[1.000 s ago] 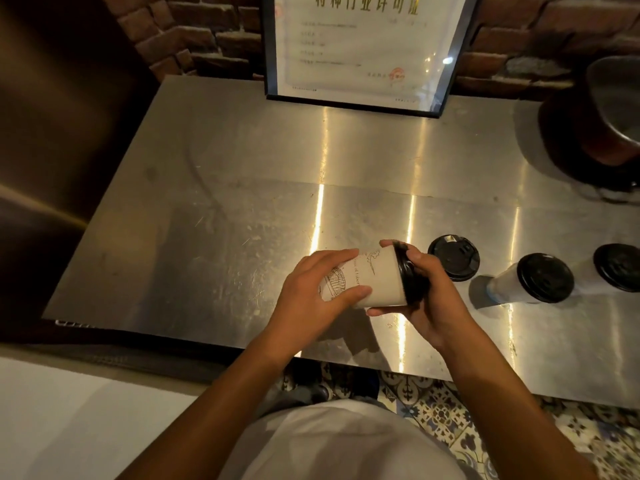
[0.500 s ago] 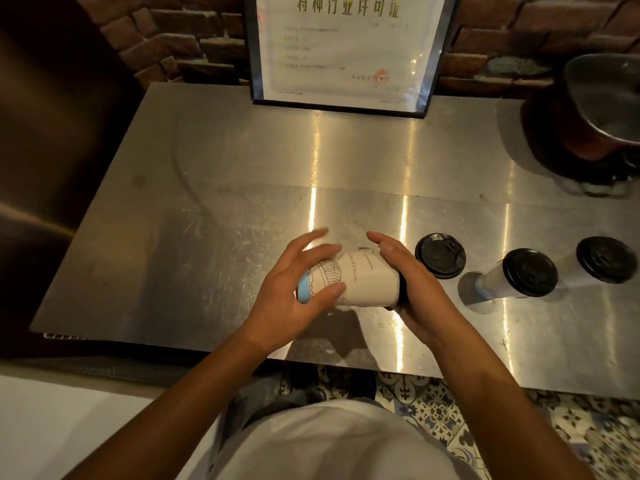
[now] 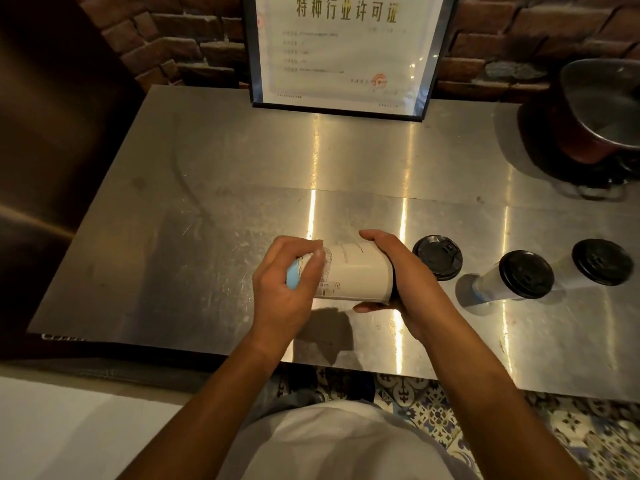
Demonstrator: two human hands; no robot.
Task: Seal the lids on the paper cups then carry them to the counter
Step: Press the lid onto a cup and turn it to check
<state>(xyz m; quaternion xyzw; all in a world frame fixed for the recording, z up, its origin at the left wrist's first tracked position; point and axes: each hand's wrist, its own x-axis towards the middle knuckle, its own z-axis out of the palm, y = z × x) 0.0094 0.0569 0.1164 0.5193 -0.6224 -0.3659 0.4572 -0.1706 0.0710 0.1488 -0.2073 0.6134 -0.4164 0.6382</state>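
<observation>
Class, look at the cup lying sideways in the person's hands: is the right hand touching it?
Touching. The head view shows the right hand cupped over the lid end of the paper cup, thumb and fingers wrapping it with no gap.

We see a white printed paper cup [image 3: 356,275] on its side between both hands; right of the right hand [image 3: 408,275], three black-lidded cups [image 3: 512,277], upright.

White cup [image 3: 356,275], black lids [image 3: 438,257], patterned blue floor tiles [image 3: 433,410]

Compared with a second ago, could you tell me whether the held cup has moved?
Yes. The paper cup has tipped flatter, its base swinging left, away from the loose lid on the table.
</observation>
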